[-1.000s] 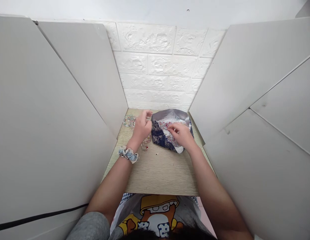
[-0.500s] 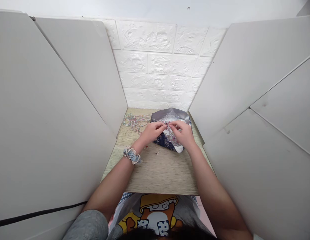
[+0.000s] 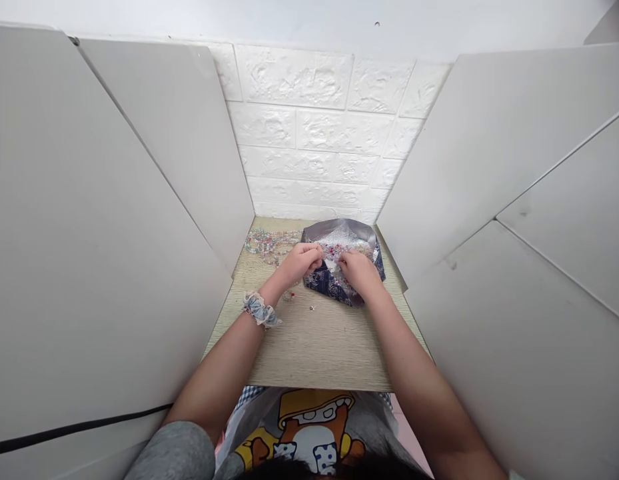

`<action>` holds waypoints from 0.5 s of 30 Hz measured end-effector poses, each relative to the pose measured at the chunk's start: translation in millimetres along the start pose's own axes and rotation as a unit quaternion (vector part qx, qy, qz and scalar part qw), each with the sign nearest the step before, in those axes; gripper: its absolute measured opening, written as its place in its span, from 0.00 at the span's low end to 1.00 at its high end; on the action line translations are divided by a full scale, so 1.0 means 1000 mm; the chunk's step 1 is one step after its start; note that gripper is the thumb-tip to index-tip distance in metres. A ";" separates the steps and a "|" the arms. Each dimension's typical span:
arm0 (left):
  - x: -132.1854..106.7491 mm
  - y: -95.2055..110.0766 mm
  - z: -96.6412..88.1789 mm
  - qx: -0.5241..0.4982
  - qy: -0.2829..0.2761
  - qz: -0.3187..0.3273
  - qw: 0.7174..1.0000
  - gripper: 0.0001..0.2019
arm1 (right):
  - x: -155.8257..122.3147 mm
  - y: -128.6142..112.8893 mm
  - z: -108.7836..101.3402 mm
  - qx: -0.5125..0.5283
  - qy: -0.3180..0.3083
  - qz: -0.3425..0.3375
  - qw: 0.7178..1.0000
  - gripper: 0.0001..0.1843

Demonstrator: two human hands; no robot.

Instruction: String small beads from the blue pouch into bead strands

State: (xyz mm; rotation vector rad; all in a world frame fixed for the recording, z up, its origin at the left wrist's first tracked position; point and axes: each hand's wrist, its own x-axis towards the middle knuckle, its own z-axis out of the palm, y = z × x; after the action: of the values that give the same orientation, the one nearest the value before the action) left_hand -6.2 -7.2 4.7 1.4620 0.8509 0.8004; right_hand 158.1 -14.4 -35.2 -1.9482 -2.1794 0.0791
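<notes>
My left hand (image 3: 306, 260) is closed in a pinch at the left edge of the silver-lined bag (image 3: 322, 231). What sits between its fingertips is too small to make out. Loose small beads (image 3: 334, 252), pink, red and clear, lie in the open bag, whose outside is dark blue with a pale pattern. Over them my right hand (image 3: 362, 272) curls downward, fingertips drawn together at the beads; their grip is partly hidden. Strung beads (image 3: 269, 241) in mixed pastel colours lie heaped on the table left of the bag.
The wooden table (image 3: 319, 353) stands between pale panels on the left (image 3: 154, 120) and right (image 3: 454, 167). Behind it rises a white brick-patterned wall (image 3: 296, 73). A tiny shiny piece (image 3: 312, 308) and a few reddish beads (image 3: 291, 295) lie in front of the bag.
My hands have parted from where their fingertips met above the bag. The left moved slightly left, while the right lowered towards the loose beads.
</notes>
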 end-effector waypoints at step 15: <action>0.002 0.001 0.006 0.137 0.050 0.026 0.989 0.09 | 0.003 -0.005 0.006 -0.002 0.003 0.026 1.000 0.15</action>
State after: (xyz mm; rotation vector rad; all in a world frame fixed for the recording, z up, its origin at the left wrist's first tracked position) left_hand 0.5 -8.3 4.9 1.7027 1.0337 0.8254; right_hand 152.3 -11.9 -39.4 -2.0046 -2.1287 0.0772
